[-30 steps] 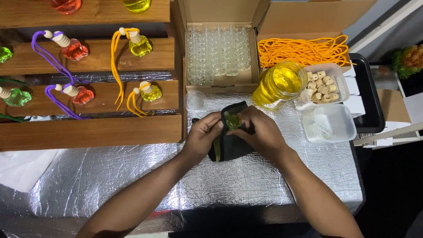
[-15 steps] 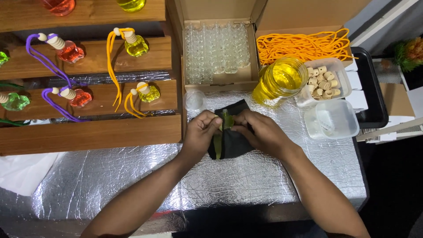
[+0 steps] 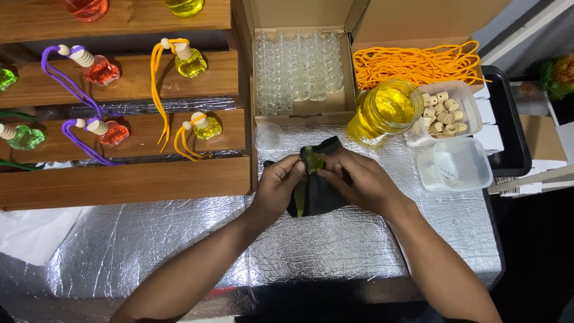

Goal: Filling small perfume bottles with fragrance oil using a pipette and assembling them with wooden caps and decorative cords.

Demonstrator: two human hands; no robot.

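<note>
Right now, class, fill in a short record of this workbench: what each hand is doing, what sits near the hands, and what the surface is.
left hand: pinches the edge of the black cloth
right hand: grips the same cloth, fingers over a small yellow-green item
behind hands: jar of yellow liquid, box of clear bottles
right side: tub of wooden caps, orange cords
surface: silver foil mat

left hand (image 3: pixel 278 185): bare, no glove, no ring | right hand (image 3: pixel 365 182): bare | forearms: no sleeves
</note>
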